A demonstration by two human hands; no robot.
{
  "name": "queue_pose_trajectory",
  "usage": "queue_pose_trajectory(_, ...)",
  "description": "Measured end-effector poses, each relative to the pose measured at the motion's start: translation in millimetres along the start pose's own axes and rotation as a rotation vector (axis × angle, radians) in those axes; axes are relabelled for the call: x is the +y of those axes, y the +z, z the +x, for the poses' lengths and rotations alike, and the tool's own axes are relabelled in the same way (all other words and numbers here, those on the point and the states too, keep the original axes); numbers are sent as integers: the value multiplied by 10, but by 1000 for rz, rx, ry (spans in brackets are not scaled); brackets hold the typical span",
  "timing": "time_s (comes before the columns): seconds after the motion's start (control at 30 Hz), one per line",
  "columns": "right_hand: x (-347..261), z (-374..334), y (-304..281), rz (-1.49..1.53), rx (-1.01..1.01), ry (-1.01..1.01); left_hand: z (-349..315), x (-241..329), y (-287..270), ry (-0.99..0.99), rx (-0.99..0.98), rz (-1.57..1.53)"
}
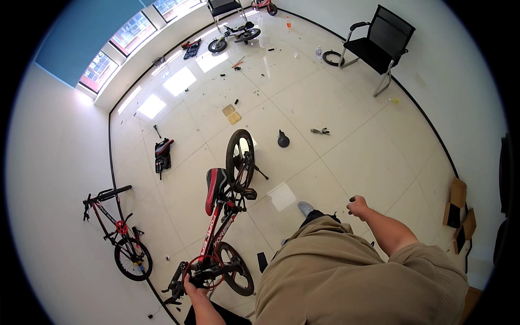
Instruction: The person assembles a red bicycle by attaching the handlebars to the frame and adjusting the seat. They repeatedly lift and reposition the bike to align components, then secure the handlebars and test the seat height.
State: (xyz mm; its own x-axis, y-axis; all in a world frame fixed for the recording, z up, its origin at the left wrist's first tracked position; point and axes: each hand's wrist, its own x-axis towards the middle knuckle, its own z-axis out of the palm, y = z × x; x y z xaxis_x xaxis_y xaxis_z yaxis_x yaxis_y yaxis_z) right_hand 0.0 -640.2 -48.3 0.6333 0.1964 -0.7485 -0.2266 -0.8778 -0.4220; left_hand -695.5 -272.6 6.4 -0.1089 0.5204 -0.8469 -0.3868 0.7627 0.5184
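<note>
A red and black bicycle [208, 238] stands to my left, its saddle [215, 189] red and black. Its rear wheel [240, 157] points away from me, and the kickstand [261, 172] sticks out to the right. My left hand [196, 288] is closed round the handlebar near the red cables, its fingers partly hidden. Out to the right, away from the bicycle, my right hand [357, 207] hangs in the air with curled fingers. Something small and dark shows at its fingertips, too small to name.
A second bicycle [116, 227] leans by the left wall. Small parts, cardboard pieces [232, 115], a black round-based object [283, 140] and a spare saddle [163, 147] lie on the floor. Farther off are a balance bike [235, 38], a tyre [331, 58] and a black chair [382, 46]. Open boxes [456, 203] stand right.
</note>
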Motion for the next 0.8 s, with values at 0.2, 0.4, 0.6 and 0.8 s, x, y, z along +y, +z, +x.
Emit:
queue_pose_trajectory(0.2,40,-3,-16,12,6,-4,-66,7,99,-22,8,-30)
queue_pose_trajectory(0.4,65,4,-11,12,4,9,-121,13,144,-14,19,-32)
queue_pose_trajectory(0.6,25,13,15,17,-3,6,-145,22,162,-10,12,-42)
queue_pose_trajectory(0.8,27,22,-9,13,3,6,-113,-17,191,-31,-14,-61)
